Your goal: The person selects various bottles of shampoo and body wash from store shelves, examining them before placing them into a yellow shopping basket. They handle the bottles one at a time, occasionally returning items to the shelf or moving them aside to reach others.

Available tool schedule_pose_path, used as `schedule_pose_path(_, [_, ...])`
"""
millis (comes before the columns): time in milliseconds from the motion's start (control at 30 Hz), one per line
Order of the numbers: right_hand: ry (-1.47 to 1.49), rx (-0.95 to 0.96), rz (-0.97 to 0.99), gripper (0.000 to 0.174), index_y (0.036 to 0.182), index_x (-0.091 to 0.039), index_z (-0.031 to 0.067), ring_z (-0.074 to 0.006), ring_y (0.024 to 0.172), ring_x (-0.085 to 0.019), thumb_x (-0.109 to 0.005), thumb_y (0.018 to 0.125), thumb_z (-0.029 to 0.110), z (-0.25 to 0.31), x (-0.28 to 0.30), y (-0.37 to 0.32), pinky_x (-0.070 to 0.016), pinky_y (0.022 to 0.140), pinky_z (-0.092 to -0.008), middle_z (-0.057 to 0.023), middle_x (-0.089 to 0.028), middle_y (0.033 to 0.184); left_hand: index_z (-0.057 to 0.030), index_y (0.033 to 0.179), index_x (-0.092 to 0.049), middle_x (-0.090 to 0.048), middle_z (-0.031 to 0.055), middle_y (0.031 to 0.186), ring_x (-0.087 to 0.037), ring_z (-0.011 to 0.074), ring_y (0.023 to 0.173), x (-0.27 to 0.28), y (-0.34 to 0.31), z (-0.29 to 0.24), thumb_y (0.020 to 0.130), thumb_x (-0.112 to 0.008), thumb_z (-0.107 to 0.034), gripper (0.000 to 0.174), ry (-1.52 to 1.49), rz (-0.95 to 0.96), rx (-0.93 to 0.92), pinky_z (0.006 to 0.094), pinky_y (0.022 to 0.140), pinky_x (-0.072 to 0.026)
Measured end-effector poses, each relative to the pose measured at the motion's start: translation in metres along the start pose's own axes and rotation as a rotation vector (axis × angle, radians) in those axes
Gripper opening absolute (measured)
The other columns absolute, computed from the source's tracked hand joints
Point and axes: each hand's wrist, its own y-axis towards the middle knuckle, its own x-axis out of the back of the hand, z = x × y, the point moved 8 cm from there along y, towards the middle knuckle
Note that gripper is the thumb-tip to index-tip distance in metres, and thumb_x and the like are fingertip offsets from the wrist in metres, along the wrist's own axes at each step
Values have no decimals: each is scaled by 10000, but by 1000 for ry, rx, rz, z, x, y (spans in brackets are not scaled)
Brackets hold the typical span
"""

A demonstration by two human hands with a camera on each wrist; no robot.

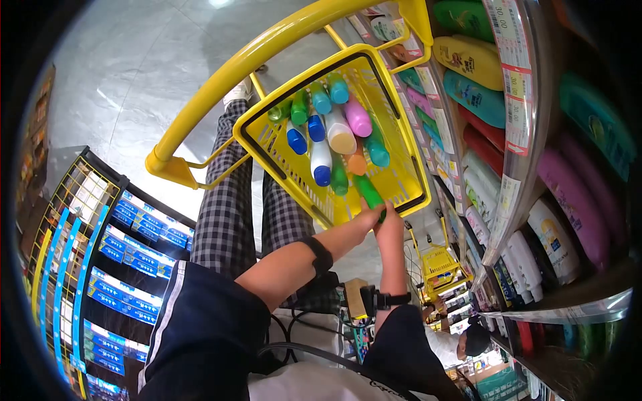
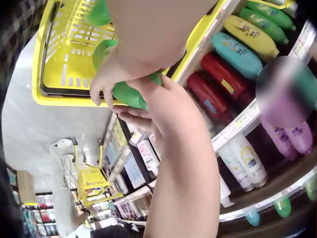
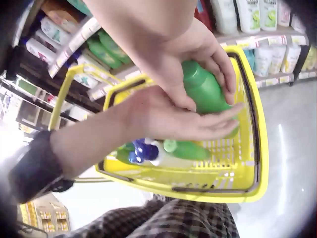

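In the head view both hands meet over a yellow shopping basket (image 1: 251, 137), at the rim nearest the body. My right hand (image 3: 195, 54) holds a green bottle (image 3: 205, 91), its thumb on one side and fingers curved round the other. Beneath it lies my left hand (image 3: 163, 116), its fingers stretched out straight along the bottle. The left wrist view has the left hand (image 2: 119, 69) crossing above the right hand (image 2: 166, 106), with the green bottle (image 2: 130, 94) between them. Several bottles fill the basket, among them a pink bottle (image 1: 358, 119) and a white bottle with a blue cap (image 1: 321, 160).
A large yellow handle (image 1: 247, 57) arches over the basket's far side. On the right, shelves hold rows of bottles behind a price-tag strip (image 1: 511, 100). A rack of blue boxes (image 1: 127, 287) stands on the left. Another yellow basket (image 1: 438, 264) and a person (image 1: 461, 344) appear behind.
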Motion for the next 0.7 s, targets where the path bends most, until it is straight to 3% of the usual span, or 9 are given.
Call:
schedule_pose_path(67, [31,-12,9,353,1063,-504,34,-400,836,-569,-599,753,174,2,-10,20,-451,682,-421,-225,-597,869,-129,1354,-143,-494,160,1170,-522,247,1022,4,17,-3,825,-513,-281,663,-137,45,-132,361,893,-393])
schedule_pose_path(133, [87,-124,112,354,1115,-483,19,-389,896,-560,-508,799,175,15,-17,27,-443,732,-426,-241,-584,922,-123,1363,-150,-480,168,1193,-510,250,1041,12,17,-7,834,-490,-288,651,-100,59,-139,353,904,-385])
schedule_pose_path(200, [172,-162,126,318,1073,-494,27,-396,883,-559,-481,811,208,21,-24,34,-441,724,-435,-245,-585,887,-116,1367,-162,-462,171,1218,-497,253,1065,24,15,-9,841,-469,-297,636,-25,21,-109,349,916,-376])
schedule_pose_path(333, [55,-61,90,245,985,-504,31,-411,846,-563,-484,811,201,42,-32,46,-442,703,-456,-241,-593,847,-145,1347,-206,-401,115,1278,-428,251,1139,25,-56,-47,861,-389,-432,593,-9,-118,48,383,912,-363])
schedule_pose_path(367, [44,0,57,235,957,-502,28,-416,814,-568,-533,780,179,42,-38,49,-443,678,-471,-226,-601,836,-189,1321,-242,-403,73,1261,-425,249,1121,26,-63,-45,853,-366,-494,573,-26,-132,88,416,879,-375])
schedule_pose_path(433, [-10,-11,57,249,954,-505,37,-416,798,-571,-569,752,168,44,-47,52,-445,668,-474,-218,-603,832,-190,1312,-261,-389,64,1271,-409,244,1131,32,-64,-42,866,-337,-521,561,-57,-152,62,422,883,-370])
schedule_pose_path(500, [-27,-7,42,262,945,-510,42,-416,783,-572,-596,729,162,46,-54,54,-446,659,-475,-210,-605,825,-105,1344,-228,-356,130,1323,-384,236,1188,36,-61,-49,907,-322,-451,565,-85,-161,-65,365,958,-336])
schedule_pose_path(600, [48,25,5,251,920,-519,37,-416,777,-570,-605,720,162,45,-52,47,-446,656,-472,-204,-604,816,-86,1320,-259,-397,125,1283,-413,232,1159,39,-61,-39,914,-339,-401,520,-130,-169,38,364,950,-347])
schedule_pose_path(700, [263,50,-20,216,906,-524,25,-405,828,-564,-575,747,162,58,-42,43,-439,686,-464,-214,-597,844,-58,1307,-272,-423,136,1255,-436,226,1138,47,-65,-51,913,-370,-356,504,-80,-265,-141,359,941,-359])
